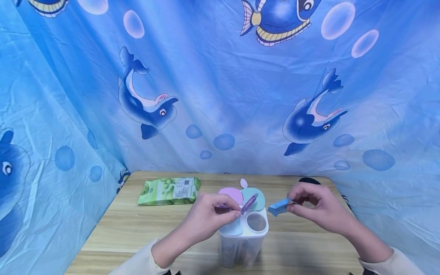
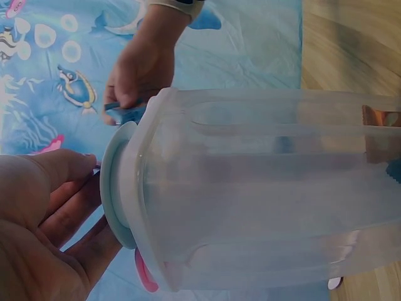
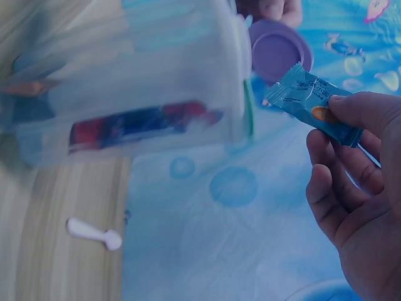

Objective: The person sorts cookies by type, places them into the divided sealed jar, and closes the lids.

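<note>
A clear plastic storage box (image 1: 240,248) with a white top stands upright on the table. My left hand (image 1: 213,214) pinches a round purple lid (image 3: 276,53), tilted up above the box beside an uncovered round hole (image 1: 256,222). To the right of that hole, my right hand (image 1: 317,206) pinches a small blue wrapped packet (image 3: 316,103) between thumb and fingers. A pink lid (image 1: 230,194), a green lid (image 1: 260,200) and a pale blue lid (image 1: 232,228) cover other openings. Through the walls show a red-and-blue packet (image 3: 141,122) and an orange packet (image 2: 381,118).
A green printed bag (image 1: 170,191) lies at the table's back left. Behind the box is a small white spoon (image 3: 94,233). A black object (image 1: 309,180) sits at the back right, partly hidden by my right hand. A blue sea-patterned curtain (image 1: 213,95) hangs behind the table.
</note>
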Available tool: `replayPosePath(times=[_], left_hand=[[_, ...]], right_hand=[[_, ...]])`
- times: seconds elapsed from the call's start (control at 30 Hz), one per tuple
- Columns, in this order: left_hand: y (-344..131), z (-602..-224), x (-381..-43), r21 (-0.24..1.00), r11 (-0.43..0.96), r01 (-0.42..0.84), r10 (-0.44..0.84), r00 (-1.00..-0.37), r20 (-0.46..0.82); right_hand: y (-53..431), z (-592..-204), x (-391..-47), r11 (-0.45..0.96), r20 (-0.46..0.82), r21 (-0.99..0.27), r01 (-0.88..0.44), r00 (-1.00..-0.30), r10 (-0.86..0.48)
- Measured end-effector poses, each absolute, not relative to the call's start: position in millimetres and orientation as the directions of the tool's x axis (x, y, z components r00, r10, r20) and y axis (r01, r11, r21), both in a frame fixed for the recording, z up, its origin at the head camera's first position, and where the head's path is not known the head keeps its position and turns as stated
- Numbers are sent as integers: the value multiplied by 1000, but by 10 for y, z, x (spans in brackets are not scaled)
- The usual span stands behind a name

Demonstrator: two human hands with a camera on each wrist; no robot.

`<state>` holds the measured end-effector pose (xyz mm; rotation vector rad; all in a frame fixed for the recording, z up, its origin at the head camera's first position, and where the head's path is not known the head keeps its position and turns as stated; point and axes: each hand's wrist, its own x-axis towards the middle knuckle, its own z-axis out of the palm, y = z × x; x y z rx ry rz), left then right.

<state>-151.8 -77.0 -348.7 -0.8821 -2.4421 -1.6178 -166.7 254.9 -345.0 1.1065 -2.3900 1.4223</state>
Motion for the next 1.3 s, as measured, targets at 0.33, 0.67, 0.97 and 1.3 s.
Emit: replayPosePath(times=[0.33,0.67,0.97,1.3], left_hand=[[-767,-3500,-1532,807,279,521,418,-822,386],[-758,-3500,-1540,808,263,528,420,-816,396],[-759,-3476,-1536,806,276,523,426,-819,386],[-750,-3476,-1528,805,268,529,431,-813,391]], right_hand=[[2277,-3451,-1680,236,444,-721,-652,-696,-564],[2116,-3546,-1738,192,514,-649,-736,-611,-602],[1983,-3474,-1720,319,478,-551,-771,-605,-637],[1858,-3493,-1734,348,406,-473,-809,-551,-729]])
